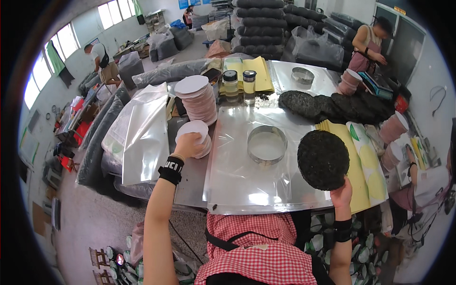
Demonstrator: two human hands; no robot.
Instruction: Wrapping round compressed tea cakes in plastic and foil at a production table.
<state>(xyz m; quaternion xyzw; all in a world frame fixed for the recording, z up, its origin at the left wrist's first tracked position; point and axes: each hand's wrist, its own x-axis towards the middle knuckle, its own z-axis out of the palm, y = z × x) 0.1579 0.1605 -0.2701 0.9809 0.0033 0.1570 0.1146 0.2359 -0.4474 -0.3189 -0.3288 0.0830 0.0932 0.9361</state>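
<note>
right fingers (340,191) pinch the dark disc (323,159) above them, prob light and brittle, rim's best; left fingers (191,143) on pale discs (192,127), can't tell if pinching

Held dark disc (323,160): 1; pale-disc stacks (197,102): 5; metal rings (258,160): 2; lidded jars (231,86): 2; co-workers (368,40): 4.

Ring (260,160) lies on sheet pile (232,187), on counter (190,192); two disc stacks (195,102) left of it, one before the other; jars (249,86) behind.
</note>
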